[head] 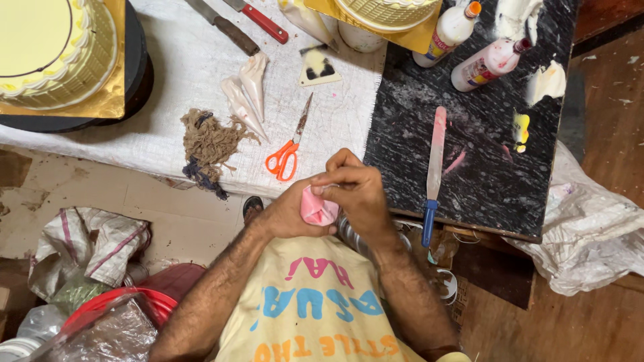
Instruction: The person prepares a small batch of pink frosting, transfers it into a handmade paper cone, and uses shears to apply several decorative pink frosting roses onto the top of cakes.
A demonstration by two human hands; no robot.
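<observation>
Left hand and right hand both close around one pink piping bag, held at the desk edge. Desk carries two white piping bags, one orange scissors, two squeeze bottles.

Pink piping bag: small, soft, crumpled, filled with pink cream, clasped between both hands above lap.

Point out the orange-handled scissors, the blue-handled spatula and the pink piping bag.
orange-handled scissors (283, 159): head view, on the orange handle loops.
blue-handled spatula (437, 144): head view, on the pink-smeared blade.
pink piping bag (315, 209): head view, on the pink bulge between both hands.
</observation>
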